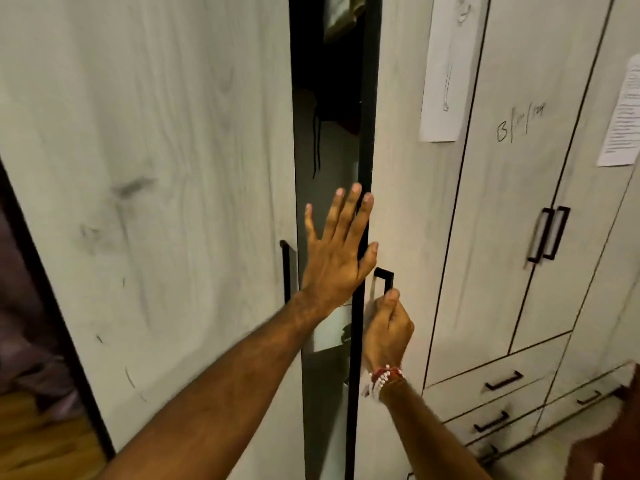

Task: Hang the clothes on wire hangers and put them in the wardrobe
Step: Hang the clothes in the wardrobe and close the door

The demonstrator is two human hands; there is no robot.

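**Wardrobe ajar, both hands at its right door**

We see the wardrobe (pixel 156 168) straight ahead, its doors flat panels of pale, matt wood-grain laminate with thin black edges. A narrow dark gap between them shows dim fabric (pixel 341 19) at the top. Our left hand (pixel 337 254) lies flat, fingers straight and spread, across the black edge of the right door (pixel 408 168). Our right hand (pixel 388 327), beaded bracelet (pixel 381 379) at the wrist, curls tight round the slim, square-cornered black bar handle (pixel 384 277).

Wardrobe (pixel 156 133) doors ajar; inside, dim, prob. a garment (pixel 341 19) hanging up top.
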